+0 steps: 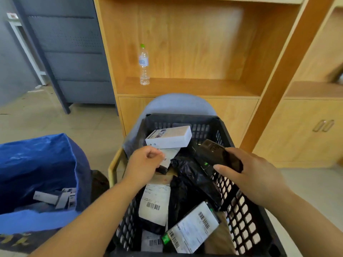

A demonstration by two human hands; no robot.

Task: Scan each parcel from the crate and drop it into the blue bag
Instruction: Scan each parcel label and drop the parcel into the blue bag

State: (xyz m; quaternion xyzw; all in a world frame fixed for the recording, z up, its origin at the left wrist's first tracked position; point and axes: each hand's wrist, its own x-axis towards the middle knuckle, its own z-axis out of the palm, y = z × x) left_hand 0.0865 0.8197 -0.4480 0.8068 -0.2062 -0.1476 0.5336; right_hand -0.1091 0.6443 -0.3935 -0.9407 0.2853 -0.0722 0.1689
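The right hand (246, 169) is closed around a dark handheld scanner (211, 151), with the thumb below and the fingers over its back; a small green light shows on its underside. The left hand (144, 160) has curled fingers that meet the near edge of a small labelled parcel (168, 157), but I cannot tell if it already pinches it or only touches it. This parcel lies between the two hands, partly under a white cardboard box (168, 137) just beyond the left hand. I judge the small parcel to be light and fairly stiff, so a pinch at its free edge should be enough, with the label kept turned toward the scanner. Below the right hand lie black plastic mailers (194, 175), glossy and wrinkled. They look soft and slippery, so it is better to take them by a fold than by the flat side. Nearer to the person there are flat parcels with white barcode labels (194, 229). All of them sit in the black crate (239, 206), rigid plastic with lattice walls. To the left of the left hand stands the blue bag (37, 160), of thin shiny woven plastic, open, with some parcels already at its bottom.
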